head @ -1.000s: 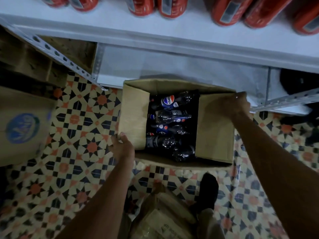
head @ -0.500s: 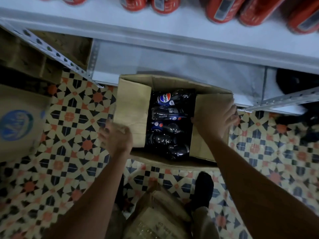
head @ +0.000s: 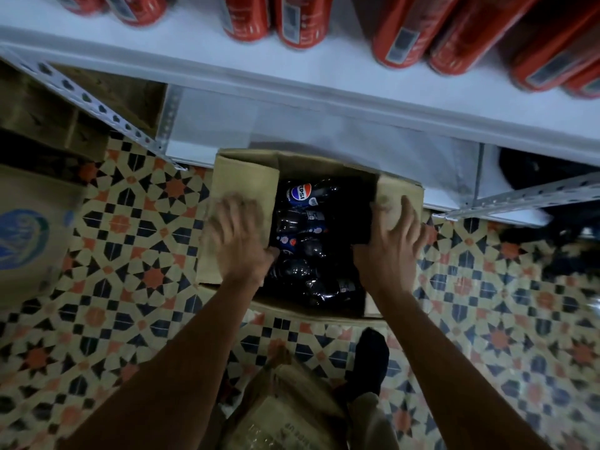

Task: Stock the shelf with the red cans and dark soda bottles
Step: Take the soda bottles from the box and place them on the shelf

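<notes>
An open cardboard box [head: 246,177] stands on the tiled floor below the white shelf [head: 227,56]. Several dark soda bottles [head: 305,222] lie inside it, one showing a Pepsi label. My left hand [head: 240,238] lies with spread fingers on the left flap, thumb at its inner edge. My right hand [head: 389,241] rests flat on the right flap, its thumb hooked over the inner edge. Several red cans [head: 302,21] stand in a row on the shelf above. The left hand is blurred by motion.
A second cardboard box [head: 26,235] with a blue logo sits on the floor at the left. A brown paper package [head: 282,407] lies near my dark shoe [head: 370,362]. Perforated metal shelf braces [head: 97,105] slant at both sides.
Both hands have moved inward from the box's outer edges onto the two side flaps. The flaps now stand closer together over the bottles.
</notes>
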